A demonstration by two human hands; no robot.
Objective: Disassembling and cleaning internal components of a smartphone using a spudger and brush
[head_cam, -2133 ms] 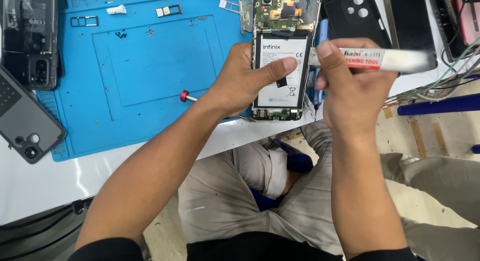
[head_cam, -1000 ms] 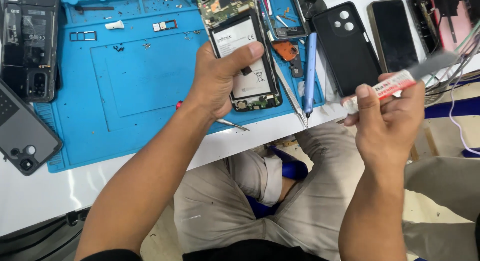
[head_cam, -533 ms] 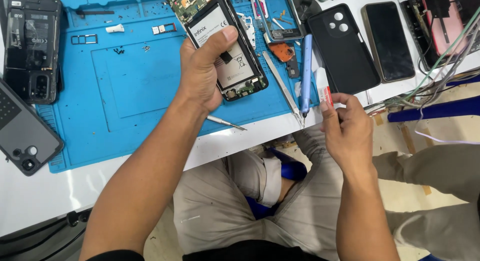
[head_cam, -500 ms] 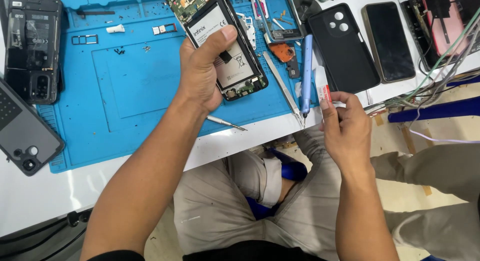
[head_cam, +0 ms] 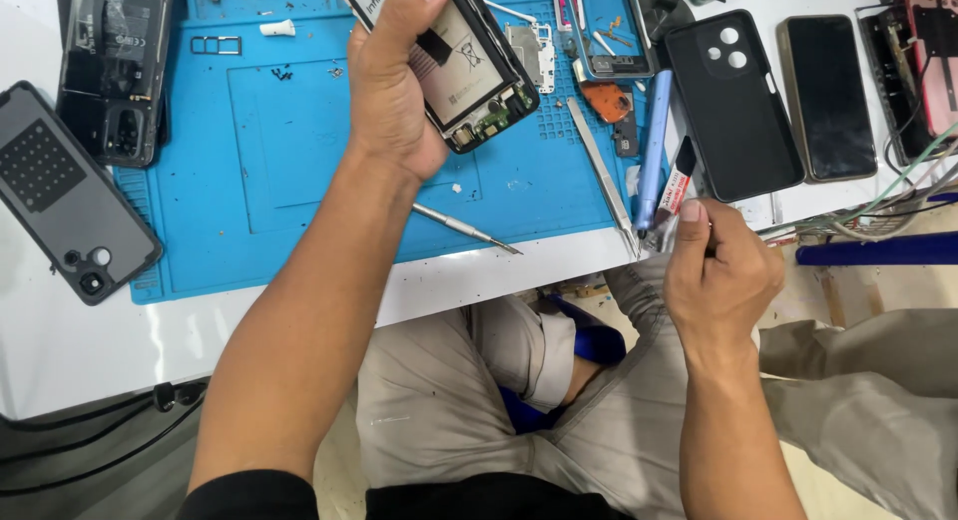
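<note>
Right hand (head_cam: 720, 270), nearest to me at the counter's front edge, is closed around a small white and red tube (head_cam: 679, 189) with a black cap; the tube points up and away, its tip over the white counter (head_cam: 60, 330) just beside a black phone case (head_cam: 733, 106). I see my left hand (head_cam: 394, 81) farther off, gripping an opened phone (head_cam: 464, 66) with its back removed, battery and circuit board showing. The phone is held tilted above a blue work mat (head_cam: 289, 161). On the mat near the front edge lies a thin metal pick (head_cam: 464, 228). To the right of it, tweezers (head_cam: 604, 171) and a light blue pen-shaped tool (head_cam: 654, 161) lie side by side, running front to back. A grey phone back cover (head_cam: 65, 191) rests at the left edge of the mat, with another opened phone (head_cam: 115, 71) beyond it. Far right, a dark phone (head_cam: 826, 96) lies flat beside the black case.
</note>
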